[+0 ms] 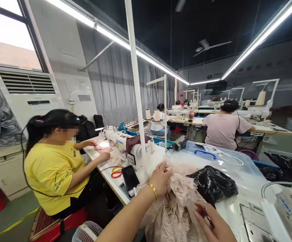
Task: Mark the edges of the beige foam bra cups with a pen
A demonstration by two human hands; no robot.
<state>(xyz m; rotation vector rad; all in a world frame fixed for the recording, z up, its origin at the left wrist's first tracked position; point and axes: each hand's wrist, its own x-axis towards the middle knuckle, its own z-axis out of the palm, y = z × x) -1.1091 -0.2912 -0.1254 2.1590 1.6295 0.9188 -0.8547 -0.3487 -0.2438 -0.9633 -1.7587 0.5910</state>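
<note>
A bunched heap of pale pink lace fabric (177, 198) with a sheer net edge hangs over the table's near edge in front of me. My left hand (162, 178), a gold bracelet at its wrist, lies on the upper left of the lace with fingers curled into it. On the lower right of the heap, my right hand (213, 222) is partly closed against the sheer edge. Something small and dark shows between its fingers, too hidden to name. Right behind the lace is a shiny black plastic bag (213, 185).
A phone (130, 178) and orange-handled scissors (116, 172) lie left of the lace. Beyond stands a sewing machine (125, 144), where a co-worker in yellow (57, 164) sits. At right are another machine (290, 208) and a clear plastic box lid (236, 164). A white pole (135, 84) rises ahead.
</note>
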